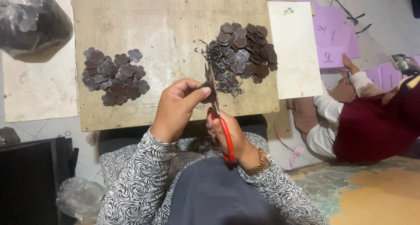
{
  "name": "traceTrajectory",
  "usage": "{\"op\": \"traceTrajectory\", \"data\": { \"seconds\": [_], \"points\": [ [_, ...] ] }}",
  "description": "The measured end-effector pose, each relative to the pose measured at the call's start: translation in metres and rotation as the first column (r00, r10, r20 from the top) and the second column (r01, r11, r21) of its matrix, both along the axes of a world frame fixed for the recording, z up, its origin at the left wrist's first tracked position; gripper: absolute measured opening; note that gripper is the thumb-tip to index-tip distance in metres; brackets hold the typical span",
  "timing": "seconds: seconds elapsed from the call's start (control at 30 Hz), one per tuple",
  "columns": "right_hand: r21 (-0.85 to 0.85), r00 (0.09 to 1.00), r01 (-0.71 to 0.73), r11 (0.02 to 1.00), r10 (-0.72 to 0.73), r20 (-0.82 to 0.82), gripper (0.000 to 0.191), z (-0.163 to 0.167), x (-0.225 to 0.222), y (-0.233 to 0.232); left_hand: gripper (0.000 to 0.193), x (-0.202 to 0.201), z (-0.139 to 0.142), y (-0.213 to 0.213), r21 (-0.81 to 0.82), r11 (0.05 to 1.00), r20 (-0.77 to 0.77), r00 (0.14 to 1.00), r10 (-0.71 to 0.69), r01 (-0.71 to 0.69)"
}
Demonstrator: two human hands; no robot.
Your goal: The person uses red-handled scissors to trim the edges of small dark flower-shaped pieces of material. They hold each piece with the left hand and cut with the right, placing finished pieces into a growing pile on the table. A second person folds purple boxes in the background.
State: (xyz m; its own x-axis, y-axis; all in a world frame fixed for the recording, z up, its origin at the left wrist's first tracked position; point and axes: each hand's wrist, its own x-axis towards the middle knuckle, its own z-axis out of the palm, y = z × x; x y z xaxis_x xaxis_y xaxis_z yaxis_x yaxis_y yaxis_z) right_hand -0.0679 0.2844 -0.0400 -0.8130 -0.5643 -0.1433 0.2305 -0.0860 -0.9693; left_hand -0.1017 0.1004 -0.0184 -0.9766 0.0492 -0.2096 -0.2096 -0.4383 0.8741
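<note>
- We see a small dark brown flower-shaped fabric piece [206, 90] at the near edge of the board, pinched between thumb and fingers of the left hand [177, 108], which is closed on it.
- The right hand [227, 133] is wrapped through the red loops of a pair of red-handled scissors [220, 115]; the blades point up and away from us and meet the piece just beside the left thumb.
- Under both hands lies a worn bare plywood board [170, 28], which rests across our lap.
- On the left of the board sits a flat cluster of trimmed dark brown flower shapes [113, 76], well apart from the hands.
- On the right is a taller heap of dark brown flower pieces [247, 48], with a tangle of thin brown offcuts [218, 63] between it and the scissor tips.
- A white rectangular sheet [295, 50] lies just right of the board.
- A clear plastic bag of dark pieces [33, 21] sits at the far left.
- Another person in a maroon top [376, 124] sits on the right, one hand on pale purple cards [332, 37].
</note>
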Motion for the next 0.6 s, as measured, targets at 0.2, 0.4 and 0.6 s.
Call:
{"op": "traceTrajectory", "data": {
  "seconds": [0.2, 0.4, 0.6],
  "points": [
    [0.036, 0.995, 0.097, 0.995, -0.099, 0.034, 0.046, -0.0021, 0.0034, -0.0091, 0.009, -0.0025, -0.0072, 0.0029, 0.008, 1.000, -0.007, 1.000, 0.022, -0.022],
    [0.023, 0.993, 0.104, 0.994, -0.105, 0.049, 0.046, -0.0028, 0.0033, -0.0094, 0.009, -0.0041, -0.0074, 0.0030, 0.007, 1.000, -0.012, 1.000, 0.010, -0.010],
    [-0.018, 0.997, 0.059, 0.998, -0.058, 0.058, 0.047, -0.0082, 0.0026, -0.0033, 0.012, -0.0032, -0.0032, -0.0017, -0.013, 1.000, -0.018, 1.000, -0.006, 0.006]
  ]
}}
